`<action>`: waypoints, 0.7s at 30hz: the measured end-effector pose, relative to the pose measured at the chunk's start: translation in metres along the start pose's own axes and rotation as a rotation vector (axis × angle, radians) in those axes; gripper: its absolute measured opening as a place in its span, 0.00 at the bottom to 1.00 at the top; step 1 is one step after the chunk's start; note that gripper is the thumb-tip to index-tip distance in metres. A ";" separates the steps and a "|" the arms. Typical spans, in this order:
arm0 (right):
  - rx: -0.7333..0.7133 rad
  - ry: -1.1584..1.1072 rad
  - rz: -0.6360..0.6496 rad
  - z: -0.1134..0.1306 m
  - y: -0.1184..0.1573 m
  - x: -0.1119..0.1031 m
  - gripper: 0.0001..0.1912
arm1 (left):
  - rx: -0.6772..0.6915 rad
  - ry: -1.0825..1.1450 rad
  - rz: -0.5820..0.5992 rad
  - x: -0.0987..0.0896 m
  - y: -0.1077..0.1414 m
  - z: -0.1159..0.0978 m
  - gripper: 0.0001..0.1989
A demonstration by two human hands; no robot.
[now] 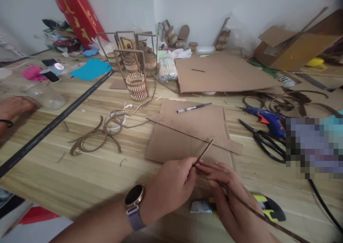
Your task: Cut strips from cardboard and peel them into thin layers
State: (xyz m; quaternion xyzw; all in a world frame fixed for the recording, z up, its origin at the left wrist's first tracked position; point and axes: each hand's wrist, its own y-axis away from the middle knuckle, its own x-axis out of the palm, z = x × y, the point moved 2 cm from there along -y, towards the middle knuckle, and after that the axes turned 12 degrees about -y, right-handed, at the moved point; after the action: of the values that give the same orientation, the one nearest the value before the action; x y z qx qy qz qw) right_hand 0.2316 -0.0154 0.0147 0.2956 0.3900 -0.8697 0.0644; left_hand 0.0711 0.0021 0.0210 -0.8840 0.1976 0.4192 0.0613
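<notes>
A long, narrow brown cardboard strip (261,214) runs between my two hands. My left hand (175,186), with a watch (134,196) on its wrist, pinches the strip near its far end, which sticks up past the fingers. Close against it, my right hand (226,189) also grips the strip, and the rest trails over that hand to the lower right. Partly hidden under my right hand lies a black and yellow utility knife (270,207). Just beyond my fingers is a flat cardboard sheet (166,143) bearing a loose cardboard piece (187,128) and a pen (194,108).
Scissors (268,143) and a blue glue gun (270,120) lie at right. Coiled cardboard strips (93,137) lie at left. Small slatted baskets (136,87) stand behind. Another person's hand (16,107) rests near a clear jar (49,96). A carton (297,43) stands back right.
</notes>
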 end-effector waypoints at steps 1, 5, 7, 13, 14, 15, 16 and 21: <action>0.001 0.003 0.005 0.000 0.000 0.000 0.09 | -0.007 -0.006 0.005 0.000 0.000 0.000 0.14; -0.011 0.002 0.027 0.001 0.000 -0.001 0.09 | -0.049 -0.002 0.012 0.001 0.000 0.002 0.13; -0.011 0.001 0.033 0.001 0.001 -0.001 0.09 | -0.060 0.023 0.003 0.001 0.000 0.002 0.14; 0.070 -0.115 -0.020 -0.003 0.002 -0.001 0.07 | -0.051 0.220 -0.017 -0.001 -0.001 0.003 0.16; 0.073 -0.137 -0.034 -0.004 0.002 -0.001 0.07 | -0.052 0.248 -0.021 -0.001 -0.001 0.003 0.16; 0.067 -0.150 -0.049 -0.005 0.002 -0.001 0.06 | -0.054 0.268 -0.024 0.000 -0.001 0.003 0.16; 0.056 -0.152 -0.062 -0.006 0.002 -0.002 0.06 | -0.055 0.284 -0.028 0.000 -0.001 0.003 0.16; 0.017 -0.042 -0.054 -0.009 0.002 -0.004 0.04 | -0.058 0.341 -0.005 0.003 -0.001 0.004 0.18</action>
State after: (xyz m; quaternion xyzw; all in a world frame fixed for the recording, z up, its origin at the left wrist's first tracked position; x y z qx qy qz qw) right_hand 0.2394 -0.0106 0.0109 0.2671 0.3888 -0.8805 0.0465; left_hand 0.0705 0.0030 0.0161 -0.9442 0.1908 0.2685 0.0024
